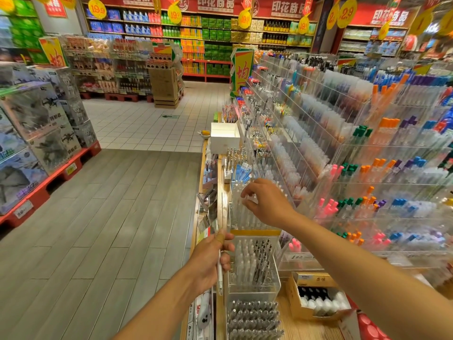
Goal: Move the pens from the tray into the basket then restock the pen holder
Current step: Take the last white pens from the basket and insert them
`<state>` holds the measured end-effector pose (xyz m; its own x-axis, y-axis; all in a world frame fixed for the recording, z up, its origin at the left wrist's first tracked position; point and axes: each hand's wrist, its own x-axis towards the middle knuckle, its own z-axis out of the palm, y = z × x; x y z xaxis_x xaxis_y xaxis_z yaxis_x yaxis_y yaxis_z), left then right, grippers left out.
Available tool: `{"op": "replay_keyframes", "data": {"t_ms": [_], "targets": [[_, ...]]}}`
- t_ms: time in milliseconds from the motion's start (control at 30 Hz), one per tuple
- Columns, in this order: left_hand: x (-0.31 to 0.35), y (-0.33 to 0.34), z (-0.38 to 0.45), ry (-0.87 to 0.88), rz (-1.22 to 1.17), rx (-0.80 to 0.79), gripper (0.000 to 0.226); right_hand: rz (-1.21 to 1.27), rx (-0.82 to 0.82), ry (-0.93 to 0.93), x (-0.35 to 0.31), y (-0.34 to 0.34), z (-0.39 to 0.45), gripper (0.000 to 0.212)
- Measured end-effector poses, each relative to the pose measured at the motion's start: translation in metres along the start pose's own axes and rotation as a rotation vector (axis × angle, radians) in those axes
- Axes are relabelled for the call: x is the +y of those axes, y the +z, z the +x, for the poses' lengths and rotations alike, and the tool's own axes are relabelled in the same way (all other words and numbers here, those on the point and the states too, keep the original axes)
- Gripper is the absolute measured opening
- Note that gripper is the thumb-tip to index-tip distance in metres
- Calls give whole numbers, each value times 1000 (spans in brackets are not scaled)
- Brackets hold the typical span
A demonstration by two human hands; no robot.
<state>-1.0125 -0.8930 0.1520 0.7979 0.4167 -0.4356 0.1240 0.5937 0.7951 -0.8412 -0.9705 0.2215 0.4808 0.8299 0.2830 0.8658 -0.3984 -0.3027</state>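
White pens (220, 268), a thin bundle of them, stand upright in the left hand (210, 261), whose fingers curl round the barrels just off the front edge of the wooden display counter (306, 327). To its right a clear acrylic pen holder (255, 266) sits at that front edge, its rows partly filled with white and dark-clipped pens. Above it the right hand (266, 202) hangs over a taller clear holder (241, 207), thumb and forefinger pinched on what looks like a single clear-barrelled pen, though the glare makes that hard to confirm.

This looks like the restocking step: pens go one at a time from the left hand's bundle into holder slots. The next move calls for lining a pen's tip up with a free slot and lowering it straight. No basket or tray shows plainly.

Farther right, near the counter's front, an open cardboard box (316, 298) holds black-and-white capped items.
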Motion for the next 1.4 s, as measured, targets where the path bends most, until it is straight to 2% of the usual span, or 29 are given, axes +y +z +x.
{"op": "replay_keyframes", "data": {"t_ms": [200,333,500,633,800,933,1100,1267,1400], "targets": [[2,2,2,26,-15,24,30,-114,19,9,-1,2,1,17],[10,4,4,97,4,18,27,-33,8,13,9,1,-4,24],[22,10,10,336,450,120,18,51,121,13,25,1,-19,32],[36,12,20,546,480,246,18,239,243,77,37,-1,-33,38],[45,13,32,700,525,356,12,536,376,257,56,8,-58,41],[43,13,40,754,616,350,11,637,328,416,69,27,-69,35],[43,16,45,832,661,359,9,709,247,483,76,46,-72,26],[43,16,53,832,803,340,14,722,200,535,76,52,-69,34],[38,17,56,806,849,332,6,744,139,568,76,55,-64,39]]}}
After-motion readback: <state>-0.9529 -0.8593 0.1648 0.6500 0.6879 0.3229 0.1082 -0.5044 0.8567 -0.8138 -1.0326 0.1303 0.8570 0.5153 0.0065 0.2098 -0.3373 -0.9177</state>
